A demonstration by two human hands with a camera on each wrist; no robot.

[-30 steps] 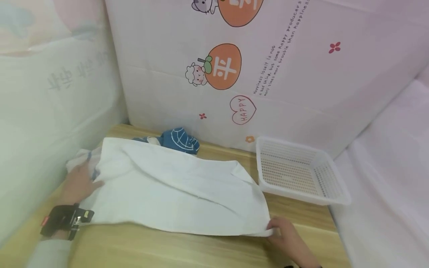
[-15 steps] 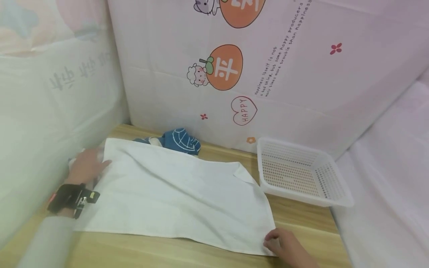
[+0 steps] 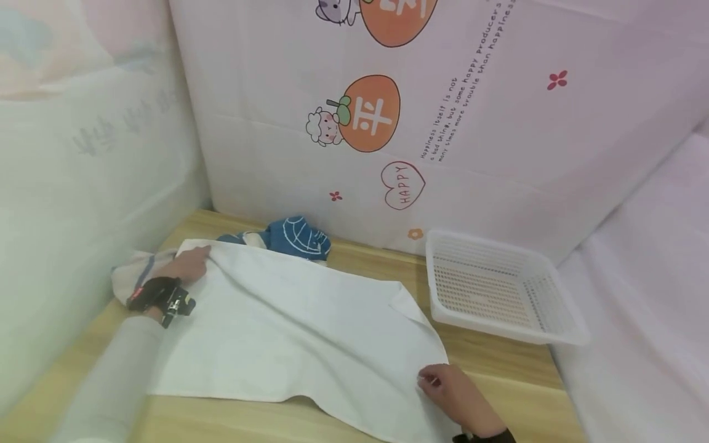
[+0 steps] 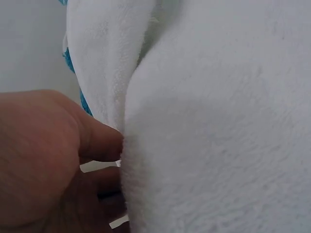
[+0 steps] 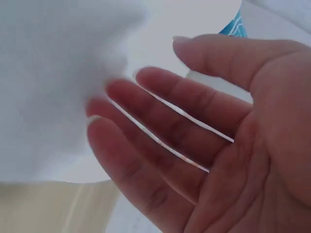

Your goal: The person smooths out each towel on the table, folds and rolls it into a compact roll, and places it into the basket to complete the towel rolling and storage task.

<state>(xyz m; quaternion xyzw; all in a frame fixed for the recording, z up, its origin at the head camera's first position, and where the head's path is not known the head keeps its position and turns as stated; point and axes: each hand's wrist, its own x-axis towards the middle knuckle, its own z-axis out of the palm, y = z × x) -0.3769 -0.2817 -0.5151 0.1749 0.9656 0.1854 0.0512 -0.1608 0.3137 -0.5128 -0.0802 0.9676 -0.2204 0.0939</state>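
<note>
A white towel (image 3: 288, 332) lies spread over the table, with a long diagonal crease and a small turned-over flap at its right. My left hand (image 3: 185, 266) is at its far left corner. In the left wrist view, the thumb and fingers of that hand (image 4: 48, 155) pinch the terry edge, their tips partly hidden by it. My right hand (image 3: 456, 394) hovers over the towel's near right part. The right wrist view shows this hand (image 5: 194, 131) with loosely bent fingers and the thumb apart, nothing held between them.
A blue cloth with white lines (image 3: 299, 237) is bunched behind the towel. Another pale cloth with a blue stripe (image 3: 133, 271) lies by the left wall, partly under my left arm. At the back right stands a white plastic basket (image 3: 498, 332). Printed sheets wall in the table (image 3: 509, 381).
My left hand has moved from the towel's left side up to its far left corner. The towel's near right edge has come toward me and spread flatter; my right hand has let it go.
</note>
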